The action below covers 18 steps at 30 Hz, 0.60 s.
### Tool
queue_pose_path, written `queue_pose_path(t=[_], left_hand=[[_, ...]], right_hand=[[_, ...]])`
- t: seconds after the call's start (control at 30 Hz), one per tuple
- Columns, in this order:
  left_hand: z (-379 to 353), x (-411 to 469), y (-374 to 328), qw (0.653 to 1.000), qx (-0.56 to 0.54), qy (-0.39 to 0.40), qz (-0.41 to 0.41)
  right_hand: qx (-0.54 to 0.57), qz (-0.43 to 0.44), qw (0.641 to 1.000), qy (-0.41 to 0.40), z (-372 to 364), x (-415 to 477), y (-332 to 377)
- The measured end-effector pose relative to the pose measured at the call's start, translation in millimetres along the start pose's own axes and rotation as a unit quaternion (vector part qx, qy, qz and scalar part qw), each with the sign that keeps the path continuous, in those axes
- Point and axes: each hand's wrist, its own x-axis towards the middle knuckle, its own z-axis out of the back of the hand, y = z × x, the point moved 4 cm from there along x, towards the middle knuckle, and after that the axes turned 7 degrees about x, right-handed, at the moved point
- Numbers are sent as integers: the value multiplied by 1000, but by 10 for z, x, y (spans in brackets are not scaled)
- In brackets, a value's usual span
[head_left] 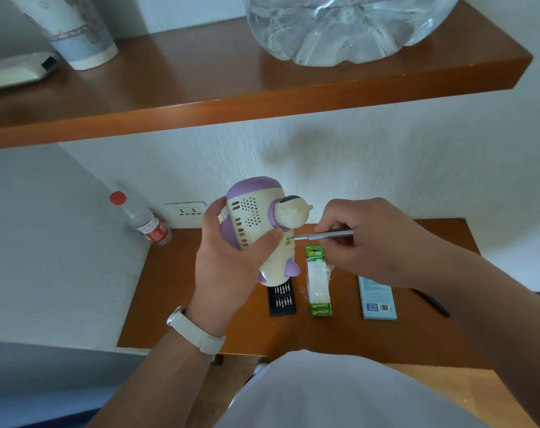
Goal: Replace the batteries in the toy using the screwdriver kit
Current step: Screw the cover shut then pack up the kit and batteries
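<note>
Toy [256,223]: rounded cream-and-purple plastic with a perforated grille, held above the glossy brown wooden surface [200,304], left hand [228,264] grip curled round it. Screwdriver [324,234]: slim silver metal shaft, pinched in right hand [364,239] grip, tip against the toy.

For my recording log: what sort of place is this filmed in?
Probably a room in a home or lodging, not a workshop: a wooden desk against a white wall with a socket, a wooden shelf above holding a paper cup and a clear water jug.
</note>
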Motion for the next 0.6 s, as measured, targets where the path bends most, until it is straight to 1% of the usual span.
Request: queue_pose_path(t=[0.3, 0.4, 0.6], left_hand=[[-30, 9, -10, 1000, -4, 10, 9], [-42, 23, -4, 1000, -6, 12, 15], [-47, 74, -7, 1000, -4, 9, 14]], right_hand=[[-55, -5, 998, 5, -6, 47, 4], [-48, -8, 999, 0, -27, 44, -3], [-49, -3, 998, 25, -14, 79, -5]])
